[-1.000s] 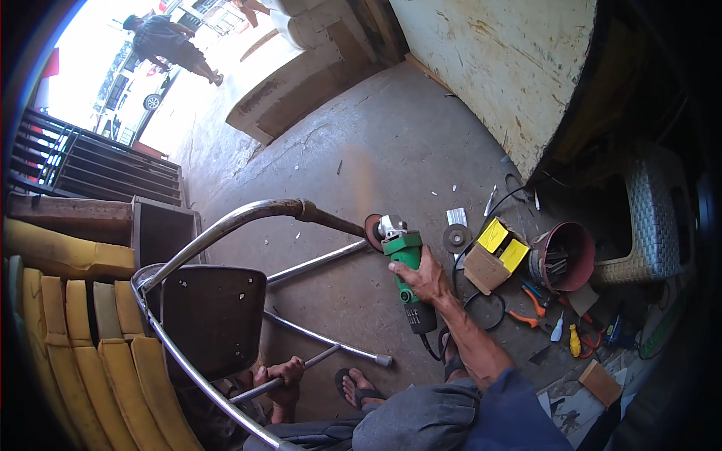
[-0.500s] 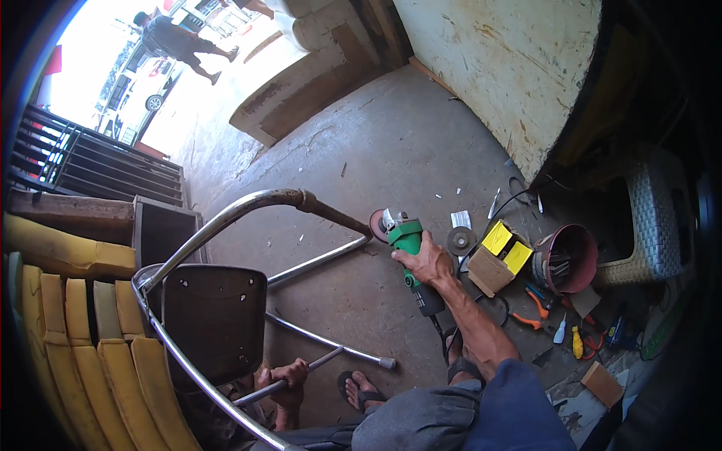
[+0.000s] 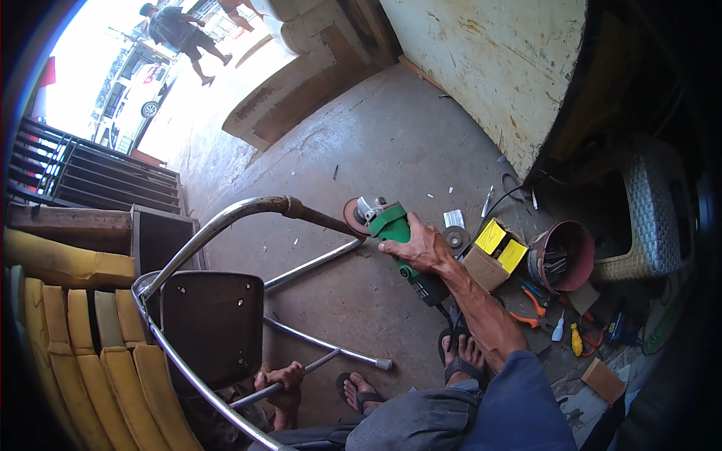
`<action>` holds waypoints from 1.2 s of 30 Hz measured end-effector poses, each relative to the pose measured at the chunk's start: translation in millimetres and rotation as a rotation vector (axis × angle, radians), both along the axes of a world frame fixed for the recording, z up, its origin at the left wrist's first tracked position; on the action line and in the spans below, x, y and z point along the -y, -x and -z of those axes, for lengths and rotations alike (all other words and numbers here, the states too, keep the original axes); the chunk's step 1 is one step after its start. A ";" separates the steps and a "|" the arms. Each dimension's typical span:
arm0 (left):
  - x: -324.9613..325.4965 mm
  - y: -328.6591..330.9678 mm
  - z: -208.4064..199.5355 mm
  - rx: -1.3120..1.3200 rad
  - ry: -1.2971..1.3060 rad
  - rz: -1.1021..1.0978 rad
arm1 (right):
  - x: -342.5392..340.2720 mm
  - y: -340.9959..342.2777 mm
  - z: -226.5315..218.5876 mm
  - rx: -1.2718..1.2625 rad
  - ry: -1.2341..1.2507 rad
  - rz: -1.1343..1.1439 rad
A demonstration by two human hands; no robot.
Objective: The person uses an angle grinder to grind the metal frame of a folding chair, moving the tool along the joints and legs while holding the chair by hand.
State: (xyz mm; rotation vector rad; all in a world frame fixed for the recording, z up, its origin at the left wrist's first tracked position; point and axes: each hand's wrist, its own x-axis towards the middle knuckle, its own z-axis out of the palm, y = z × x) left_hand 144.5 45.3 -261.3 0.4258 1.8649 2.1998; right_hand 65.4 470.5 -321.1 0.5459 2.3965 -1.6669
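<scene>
My right hand (image 3: pixel 421 244) is wrapped round a green angle grinder (image 3: pixel 391 224). The reddish grinding disc (image 3: pixel 353 217) sits at the far end of a rusty tube of the metal chair frame (image 3: pixel 259 204), close to where it meets a shiny leg; whether disc and tube touch I cannot tell. My left hand (image 3: pixel 282 387) grips a chrome crossbar of the chair frame near my feet. The frame lies tipped over, with its dark seat panel (image 3: pixel 212 327) facing me. A black cord runs from the grinder's rear end toward my right foot.
Yellow foam pads (image 3: pixel 113 376) are stacked at left. On the right stand an opened box (image 3: pixel 492 255), a red bucket (image 3: pixel 568 259) of metal pieces and a woven stool (image 3: pixel 650 214). Pliers (image 3: pixel 535 304), screwdrivers (image 3: pixel 577 342) and a spare disc (image 3: pixel 454 237) lie on the floor. A person (image 3: pixel 180 34) walks outside.
My right hand and the grinder have shifted slightly left and up in view, with the disc against or nearer the tube's end. The left hand keeps its grip. The person outside has moved right.
</scene>
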 end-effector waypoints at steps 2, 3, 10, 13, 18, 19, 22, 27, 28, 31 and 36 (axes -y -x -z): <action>0.6 0.0 0.1 0.000 0.006 -0.002 | -0.6 0.4 -12.3 -0.014 0.059 -0.039; 0.5 1.1 0.0 0.000 0.017 0.004 | -1.1 0.7 -11.3 0.026 0.045 -0.041; 0.4 1.7 1.4 0.002 -0.005 0.005 | -0.9 5.1 25.2 0.072 0.034 0.009; 1.2 2.0 1.6 0.018 0.043 -0.014 | 7.5 4.6 39.4 0.062 0.088 0.051; -1.9 2.8 0.8 -0.001 0.003 -0.001 | -10.1 17.7 38.8 -0.016 0.095 -0.032; 0.2 0.0 -0.7 0.002 0.014 -0.015 | -10.4 19.4 20.8 -0.064 0.156 -0.059; -4.5 -0.8 -2.6 0.012 0.010 -0.019 | -20.9 23.1 -31.9 -0.115 0.163 -0.143; -1.6 -2.8 -1.3 0.007 0.012 -0.051 | -7.3 18.5 -77.1 -0.121 0.202 -0.138; -1.0 -4.2 -2.0 0.008 0.013 -0.056 | 0.8 11.6 -67.8 -0.166 0.203 -0.091; -2.0 -2.2 -2.4 0.000 0.009 -0.059 | 8.0 -8.4 -40.3 -0.182 0.296 -0.010; -6.3 0.3 0.4 -0.009 -0.025 -0.057 | 28.8 -22.8 28.1 0.077 0.078 0.124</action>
